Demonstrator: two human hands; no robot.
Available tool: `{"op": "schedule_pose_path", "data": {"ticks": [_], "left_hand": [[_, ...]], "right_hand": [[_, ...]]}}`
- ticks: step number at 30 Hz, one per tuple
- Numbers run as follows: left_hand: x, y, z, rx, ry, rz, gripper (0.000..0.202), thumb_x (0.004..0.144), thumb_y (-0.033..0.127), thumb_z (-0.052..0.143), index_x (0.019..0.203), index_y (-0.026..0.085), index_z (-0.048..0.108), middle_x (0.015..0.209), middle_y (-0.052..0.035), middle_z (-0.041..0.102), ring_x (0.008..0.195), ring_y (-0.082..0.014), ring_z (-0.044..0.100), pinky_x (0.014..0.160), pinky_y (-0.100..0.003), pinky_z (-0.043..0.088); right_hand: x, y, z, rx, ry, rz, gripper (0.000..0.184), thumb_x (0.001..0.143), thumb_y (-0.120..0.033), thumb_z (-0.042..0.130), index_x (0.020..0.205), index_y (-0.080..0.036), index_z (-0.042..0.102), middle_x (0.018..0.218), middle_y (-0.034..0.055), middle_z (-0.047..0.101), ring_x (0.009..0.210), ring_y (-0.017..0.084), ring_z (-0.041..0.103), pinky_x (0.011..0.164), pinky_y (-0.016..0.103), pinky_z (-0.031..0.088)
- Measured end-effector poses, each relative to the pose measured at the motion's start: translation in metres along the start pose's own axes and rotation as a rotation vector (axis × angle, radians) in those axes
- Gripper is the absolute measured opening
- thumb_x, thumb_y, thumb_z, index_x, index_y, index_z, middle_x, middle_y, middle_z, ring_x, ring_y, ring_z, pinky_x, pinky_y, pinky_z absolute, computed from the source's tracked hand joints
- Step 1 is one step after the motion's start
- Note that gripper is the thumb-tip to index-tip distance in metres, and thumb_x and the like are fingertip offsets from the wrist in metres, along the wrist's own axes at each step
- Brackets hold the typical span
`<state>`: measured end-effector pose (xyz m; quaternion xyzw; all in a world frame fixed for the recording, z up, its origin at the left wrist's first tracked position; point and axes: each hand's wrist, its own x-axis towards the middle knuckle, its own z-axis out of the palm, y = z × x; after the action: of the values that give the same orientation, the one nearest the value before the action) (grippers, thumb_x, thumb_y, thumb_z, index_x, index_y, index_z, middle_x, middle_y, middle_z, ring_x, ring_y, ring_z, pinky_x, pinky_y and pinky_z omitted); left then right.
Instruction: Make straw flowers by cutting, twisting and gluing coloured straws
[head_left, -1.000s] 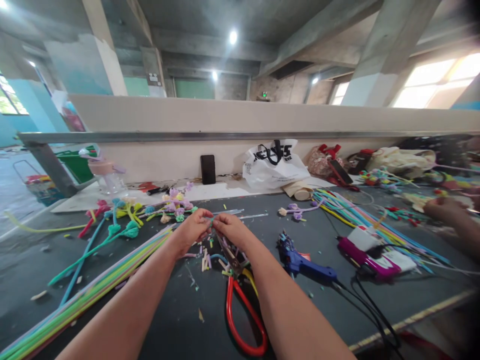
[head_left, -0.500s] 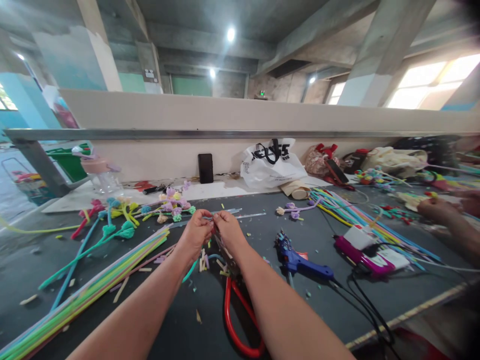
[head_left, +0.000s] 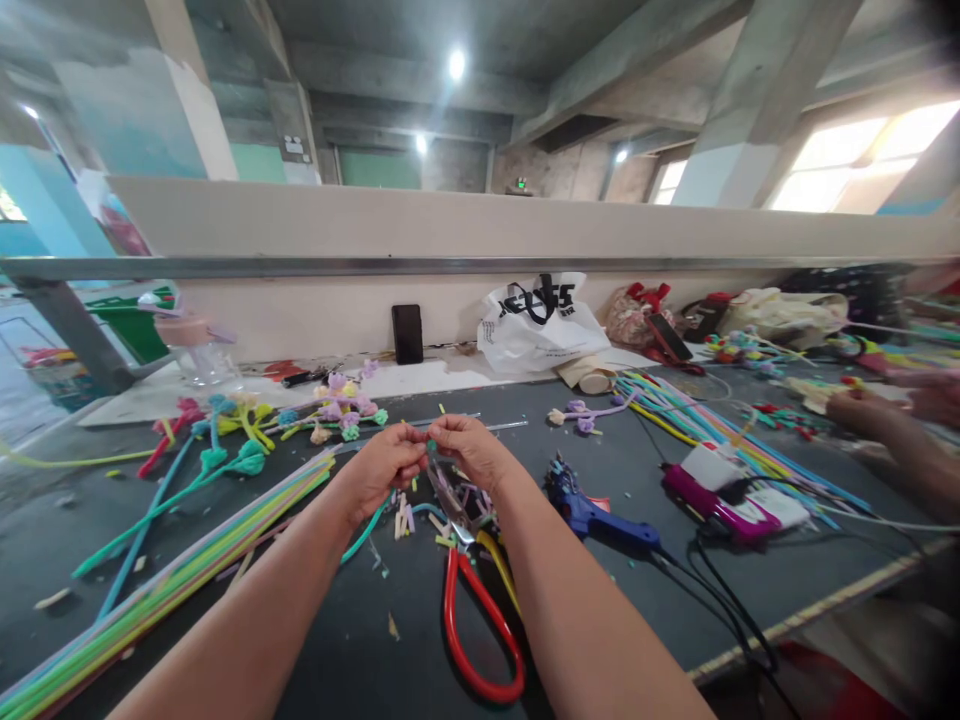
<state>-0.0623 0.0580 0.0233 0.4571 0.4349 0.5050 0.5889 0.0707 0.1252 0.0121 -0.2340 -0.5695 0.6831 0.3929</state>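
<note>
Close together over the middle of the table, my left hand and my right hand both have their fingers pinched. A small dark green piece shows at the right fingertips; its kind is too small to tell. Whatever the left fingers grip is hidden. Below the left wrist curves a teal pipe cleaner, and I cannot tell whether it reaches that hand. Scissors with red handles lie under my right forearm, blades pointing toward the hands. Short cut pipe cleaner pieces are scattered around the blades.
A bundle of pastel pipe cleaners lies at left, below fuzzy pipe cleaner flowers. To the right are a blue glue gun, its cables and a magenta-and-white power strip. Another person's hand works at far right.
My hands have parted slightly at the fingertips, and the small green piece now shows between them. My right forearm has shifted right, uncovering more of the scissors.
</note>
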Motion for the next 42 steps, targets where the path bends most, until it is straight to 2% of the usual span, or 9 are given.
{"op": "schedule_pose_path", "data": {"ticks": [5,12,16,22,27,29,35,42], "left_hand": [[0.003,-0.006,0.002,0.009,0.037,-0.006,0.024,0.064,0.030,0.066,0.066,0.014,0.049,0.052,0.0045,0.048,0.034,0.0003,0.028,0.036,-0.014,0.013],[0.006,-0.020,0.011,-0.022,0.205,0.043,0.028,0.061,0.034,0.067,0.063,0.015,0.047,0.045,0.0072,0.045,0.033,0.0001,0.025,0.035,-0.015,0.011],[0.006,-0.024,0.014,-0.015,0.262,0.072,0.030,0.059,0.036,0.068,0.061,0.014,0.048,0.043,0.0076,0.044,0.033,-0.0004,0.026,0.035,-0.015,0.013],[0.006,-0.023,0.010,0.032,0.236,0.085,0.028,0.062,0.037,0.067,0.060,0.014,0.051,0.044,0.0069,0.043,0.034,-0.0014,0.028,0.036,-0.016,0.016],[0.005,-0.021,0.007,0.053,0.230,0.101,0.027,0.065,0.037,0.064,0.064,0.014,0.051,0.047,0.0060,0.046,0.035,-0.0016,0.028,0.036,-0.016,0.016],[0.005,-0.021,0.007,0.059,0.234,0.099,0.026,0.066,0.037,0.064,0.066,0.015,0.051,0.047,0.0064,0.045,0.035,-0.0017,0.028,0.036,-0.016,0.016],[0.006,-0.022,0.010,0.088,0.267,0.105,0.023,0.065,0.034,0.064,0.066,0.014,0.053,0.045,0.0068,0.043,0.035,-0.0019,0.027,0.035,-0.016,0.014],[0.007,-0.026,0.012,0.066,0.283,0.119,0.026,0.063,0.037,0.065,0.060,0.014,0.052,0.043,0.0080,0.039,0.035,-0.0014,0.024,0.036,-0.016,0.013]], "right_hand": [[0.004,0.006,0.001,0.051,0.058,0.002,0.030,0.050,-0.035,0.077,0.055,-0.015,0.055,0.048,-0.0062,0.048,0.047,0.007,0.040,0.052,0.023,0.030],[0.009,0.020,0.012,0.132,0.177,-0.010,0.032,0.053,-0.037,0.073,0.052,-0.016,0.050,0.045,-0.0072,0.046,0.043,0.006,0.039,0.049,0.023,0.029],[0.011,0.024,0.016,0.165,0.228,0.000,0.031,0.054,-0.037,0.072,0.052,-0.016,0.048,0.043,-0.0078,0.045,0.042,0.006,0.038,0.046,0.022,0.028],[0.007,0.015,0.011,0.190,0.130,0.065,0.028,0.052,-0.032,0.075,0.054,-0.014,0.054,0.048,-0.0041,0.051,0.042,0.006,0.041,0.045,0.022,0.028],[0.004,0.007,0.007,0.203,0.078,0.076,0.029,0.060,-0.041,0.069,0.062,-0.014,0.060,0.048,-0.0043,0.049,0.041,0.005,0.037,0.042,0.021,0.023],[0.003,0.006,0.007,0.193,0.070,0.076,0.028,0.059,-0.039,0.071,0.063,-0.014,0.060,0.047,-0.0049,0.049,0.041,0.005,0.036,0.042,0.021,0.022],[0.003,0.009,0.006,0.145,0.113,0.039,0.027,0.048,-0.027,0.078,0.054,-0.013,0.056,0.048,-0.0052,0.051,0.045,0.005,0.038,0.048,0.021,0.027],[0.005,0.020,0.014,0.210,0.182,0.078,0.033,0.048,-0.034,0.076,0.055,-0.017,0.049,0.043,-0.0063,0.049,0.042,0.008,0.040,0.046,0.023,0.029]]}}
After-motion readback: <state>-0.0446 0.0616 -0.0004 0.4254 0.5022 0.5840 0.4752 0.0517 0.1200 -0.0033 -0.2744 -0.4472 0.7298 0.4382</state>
